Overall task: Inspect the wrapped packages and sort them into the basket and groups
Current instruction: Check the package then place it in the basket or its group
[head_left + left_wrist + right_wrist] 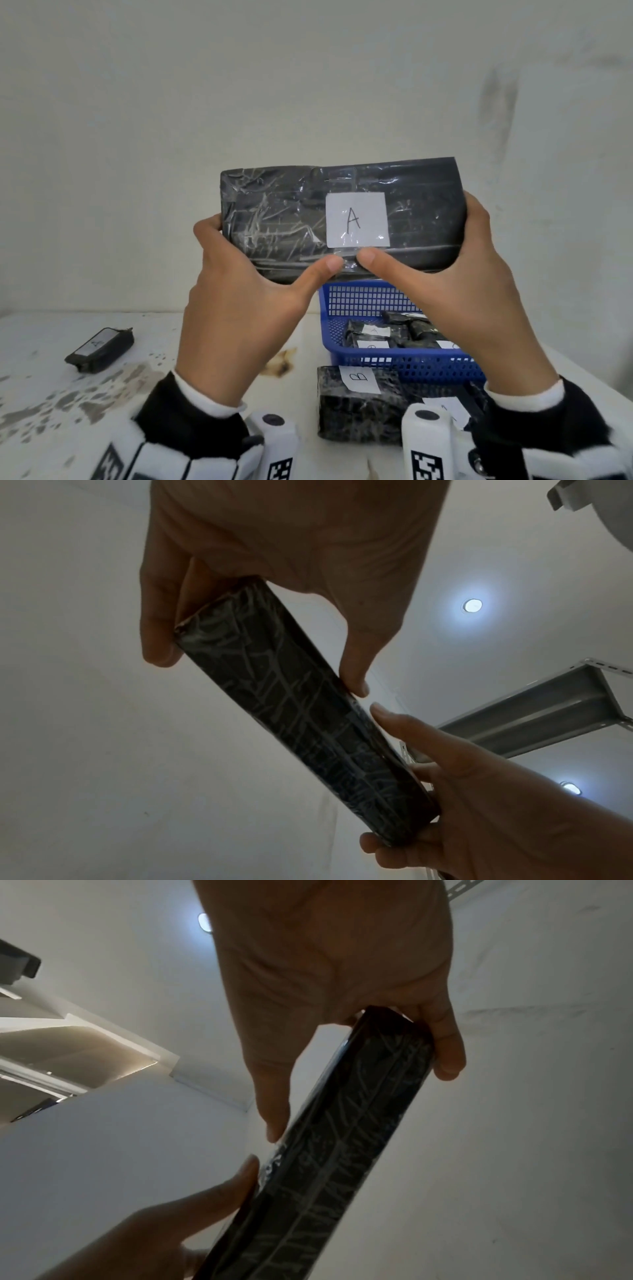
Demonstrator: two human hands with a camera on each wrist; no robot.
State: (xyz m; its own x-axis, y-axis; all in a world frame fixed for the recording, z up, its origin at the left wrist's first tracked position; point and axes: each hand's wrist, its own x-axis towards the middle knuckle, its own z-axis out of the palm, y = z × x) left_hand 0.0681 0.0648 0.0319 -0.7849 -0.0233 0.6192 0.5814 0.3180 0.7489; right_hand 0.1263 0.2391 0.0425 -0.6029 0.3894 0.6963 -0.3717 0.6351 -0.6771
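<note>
Both hands hold up a large black wrapped package (291, 219) with a white label marked A, face toward me, above the table. My left hand (239, 287) grips its left end, thumb on the lower front edge. My right hand (455, 284) grips the right end, thumb beside the left thumb. In the left wrist view the package (291, 702) shows edge-on between fingers and thumb; the right wrist view shows the same package (342, 1150). Below stands a blue basket (359, 298) holding several small black packages.
A black package labelled B (356, 407) lies in front of the basket, with another labelled package partly hidden behind my right wrist. A small black package (99, 349) lies alone at the table's left. The white table (51, 394) is stained; a wall stands close behind.
</note>
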